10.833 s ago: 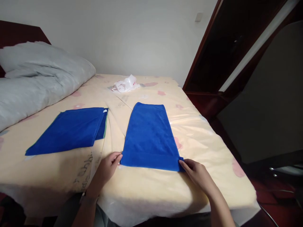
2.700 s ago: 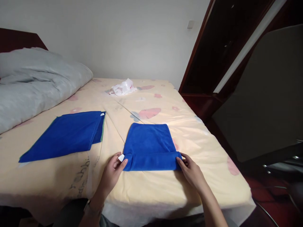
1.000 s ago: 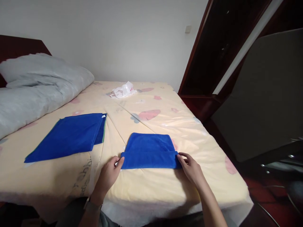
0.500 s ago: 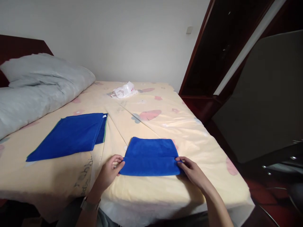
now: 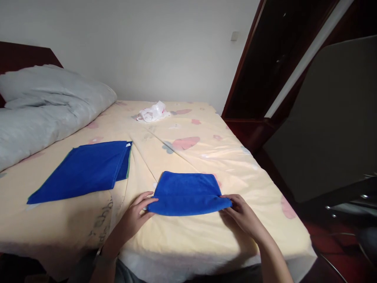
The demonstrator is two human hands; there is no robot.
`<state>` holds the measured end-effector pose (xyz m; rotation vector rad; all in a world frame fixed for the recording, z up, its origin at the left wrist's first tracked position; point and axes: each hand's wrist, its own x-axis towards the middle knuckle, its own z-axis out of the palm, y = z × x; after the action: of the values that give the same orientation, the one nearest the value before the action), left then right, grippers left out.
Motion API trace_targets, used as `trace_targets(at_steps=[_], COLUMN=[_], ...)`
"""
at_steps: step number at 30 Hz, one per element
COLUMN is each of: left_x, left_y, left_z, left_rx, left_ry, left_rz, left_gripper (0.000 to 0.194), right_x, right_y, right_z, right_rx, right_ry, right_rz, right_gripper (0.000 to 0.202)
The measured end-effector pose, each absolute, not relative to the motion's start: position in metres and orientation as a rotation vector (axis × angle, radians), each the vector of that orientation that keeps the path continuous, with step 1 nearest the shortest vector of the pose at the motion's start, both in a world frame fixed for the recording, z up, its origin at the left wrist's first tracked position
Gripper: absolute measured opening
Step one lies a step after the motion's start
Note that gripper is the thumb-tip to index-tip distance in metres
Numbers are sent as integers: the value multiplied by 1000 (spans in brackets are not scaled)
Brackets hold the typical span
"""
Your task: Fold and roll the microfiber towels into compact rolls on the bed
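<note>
A folded blue cloth (image 5: 188,188) lies near the front edge of the bed, its near part turned over onto the rest. At its near left corner, my left hand (image 5: 140,212) has the corner between fingers and thumb. The near right corner is pinched by my right hand (image 5: 240,214), and that end of the near fold is lifted a little. To the left, a second blue cloth (image 5: 85,169) with green edging and a small white tag lies flat in uneven layers, touched by neither hand.
A crumpled white plastic bag (image 5: 153,112) sits toward the back of the yellow patterned sheet (image 5: 224,236). A grey quilt (image 5: 55,106) is heaped at the back left. Dark furniture (image 5: 250,78) stands beyond the bed's right side.
The near edge of the held cloth has risen slightly and now curves, with its right corner drawn outward. My left fingers have shifted over the left corner. The view has moved slightly.
</note>
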<state>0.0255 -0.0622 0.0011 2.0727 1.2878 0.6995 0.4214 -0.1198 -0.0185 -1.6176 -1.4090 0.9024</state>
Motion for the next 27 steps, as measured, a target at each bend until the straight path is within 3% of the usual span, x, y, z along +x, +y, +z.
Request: trace_targets(at_steps=[11,17,18,21,22,27], left_x=[45,37,34,26,25,28], left_y=[-59,-61,-62,-62,-62,-57], left_z=[-2,-1,0,2,2,-4], left_rx=[1932,1891,1914,2024,2051,2152], left_ry=[1694,1575,1539,1418,1396,1392], left_rz=[925,844,841,755,721,782], left_gripper=[32,26,29,71,77,48], right_x=[414,412,411,410,411,411], right_y=[-118,-126,-129,-132,-131,-123], right_z=[-10,-1,2,6,4,-1], right_rx=[-1774,-1748,-1691,-1626,-1642,-1644], right_ry=[-1252,-1511,-1604,-1804,-1827,-1774], right_rz=[994,697,687,690,668,590], right_gripper=[46,47,49,60,61,39])
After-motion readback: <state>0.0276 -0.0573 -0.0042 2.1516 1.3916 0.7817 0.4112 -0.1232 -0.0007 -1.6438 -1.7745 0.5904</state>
